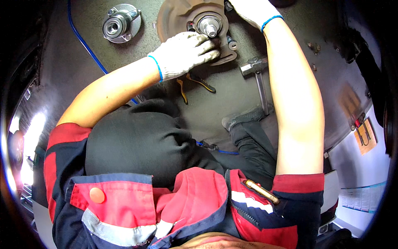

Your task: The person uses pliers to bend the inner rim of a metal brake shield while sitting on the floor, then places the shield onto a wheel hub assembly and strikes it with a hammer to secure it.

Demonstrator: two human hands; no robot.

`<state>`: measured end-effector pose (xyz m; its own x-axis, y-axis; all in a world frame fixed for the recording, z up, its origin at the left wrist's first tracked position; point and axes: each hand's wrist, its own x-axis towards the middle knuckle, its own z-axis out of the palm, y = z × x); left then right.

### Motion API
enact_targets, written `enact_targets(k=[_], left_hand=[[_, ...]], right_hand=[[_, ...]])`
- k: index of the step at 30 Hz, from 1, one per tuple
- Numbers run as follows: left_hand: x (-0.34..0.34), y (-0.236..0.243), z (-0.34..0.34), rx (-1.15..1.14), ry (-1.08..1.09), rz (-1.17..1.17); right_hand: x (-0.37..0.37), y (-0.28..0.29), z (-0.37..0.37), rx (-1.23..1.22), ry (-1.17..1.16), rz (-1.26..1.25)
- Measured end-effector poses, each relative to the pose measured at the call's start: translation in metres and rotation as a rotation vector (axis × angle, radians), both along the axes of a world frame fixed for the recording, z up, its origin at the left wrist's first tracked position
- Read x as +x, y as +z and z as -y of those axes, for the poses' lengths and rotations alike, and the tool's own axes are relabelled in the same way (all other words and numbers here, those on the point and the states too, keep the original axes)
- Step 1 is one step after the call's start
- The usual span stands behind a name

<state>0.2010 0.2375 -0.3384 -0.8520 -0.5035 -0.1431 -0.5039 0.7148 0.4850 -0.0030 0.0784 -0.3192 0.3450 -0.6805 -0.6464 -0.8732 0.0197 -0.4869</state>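
Both my hands wear white knit gloves with blue cuffs. A rusty brown brake backing plate (174, 17) lies on the floor ahead of me, with a shiny stub axle (208, 25) standing up from its middle. My left hand (184, 54) is closed on the plate's near edge, fingers curled just below the stub axle. My right hand (253, 11) reaches to the plate's far right side. Its fingers run up to the top edge of the picture, beside a small dark part, and their grip is hidden.
Left of the plate stands a wheel hub (121, 23). Yellow-and-black pliers (200, 83) lie below my left hand, and a hammer (260, 83) beside my right forearm. A blue hose (85, 45) crosses the floor at left. Small bits (314, 47) lie at right.
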Motion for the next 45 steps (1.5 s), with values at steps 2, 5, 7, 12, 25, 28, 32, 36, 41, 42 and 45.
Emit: enact_targets(k=[2, 5, 7, 12, 25, 28, 32, 36, 41, 42, 45], left_hand=[[0.002, 0.001, 0.001, -0.004, -0.007, 0.000], [0.001, 0.005, -0.005, 0.008, -0.018, 0.000], [0.009, -0.002, -0.002, 0.016, -0.011, 0.030], [0.004, -0.008, 0.004, -0.035, 0.041, -0.030], [0.005, 0.005, 0.010, 0.194, 0.034, -0.047], [0.011, -0.003, 0.002, 0.144, 0.057, -0.072], [0.010, -0.007, 0.004, 0.135, 0.078, -0.110], [0.012, -0.002, 0.003, 0.188, 0.074, -0.084], [0.010, 0.000, 0.003, 0.166, 0.038, -0.021], [0.008, 0.003, 0.005, 0.191, 0.027, 0.002], [0.009, 0.008, 0.009, 0.200, 0.025, 0.052]], right_hand=[[0.005, 0.003, -0.003, -0.021, -0.025, 0.030], [0.006, 0.021, -0.003, 0.049, -0.099, 0.167], [0.034, 0.051, 0.005, 0.118, -0.054, 0.019], [0.056, 0.059, 0.016, -0.008, 0.065, 0.026], [0.013, 0.013, -0.017, 0.010, -0.029, -0.201], [0.021, 0.010, -0.030, 0.048, -0.102, -0.223], [0.023, 0.011, -0.025, -0.044, -0.093, -0.107], [0.027, 0.014, -0.022, 0.006, -0.067, -0.155], [0.027, 0.011, -0.027, -0.008, -0.104, -0.135], [0.025, 0.009, -0.028, 0.039, -0.139, -0.172], [0.021, 0.006, -0.034, -0.072, -0.144, -0.145]])
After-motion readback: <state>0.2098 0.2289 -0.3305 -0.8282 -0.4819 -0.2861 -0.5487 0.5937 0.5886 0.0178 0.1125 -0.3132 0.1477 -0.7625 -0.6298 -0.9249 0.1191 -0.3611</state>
